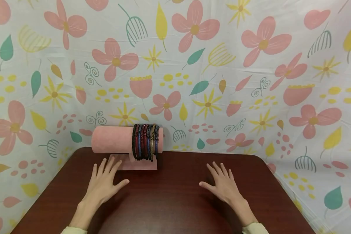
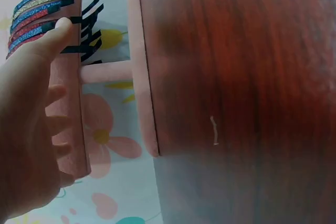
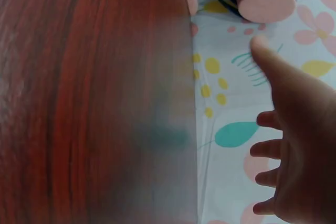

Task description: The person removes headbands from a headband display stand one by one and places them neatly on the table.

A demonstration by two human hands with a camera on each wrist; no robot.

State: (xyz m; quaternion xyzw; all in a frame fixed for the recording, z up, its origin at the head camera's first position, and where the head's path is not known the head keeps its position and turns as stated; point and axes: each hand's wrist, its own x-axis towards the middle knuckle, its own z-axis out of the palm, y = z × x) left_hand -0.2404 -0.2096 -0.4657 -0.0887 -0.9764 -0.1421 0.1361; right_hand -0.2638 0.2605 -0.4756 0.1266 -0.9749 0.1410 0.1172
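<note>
Left hand (image 1: 101,186) hovering over dark wood table (image 1: 163,201), straight fingers pointing forward, wide apart, near pink display stand (image 1: 112,139). Right hand (image 1: 223,187) hovering farther right, fingers also wide, well apart from stand. Stand resting at table's back edge, roll carrying glittery headbands (image 1: 145,143) toward right end. Floral sheet (image 1: 175,78) hanging behind.

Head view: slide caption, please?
Left grip near a pink stand with bands, right grip above dark table; flowered sheet behind.
</note>
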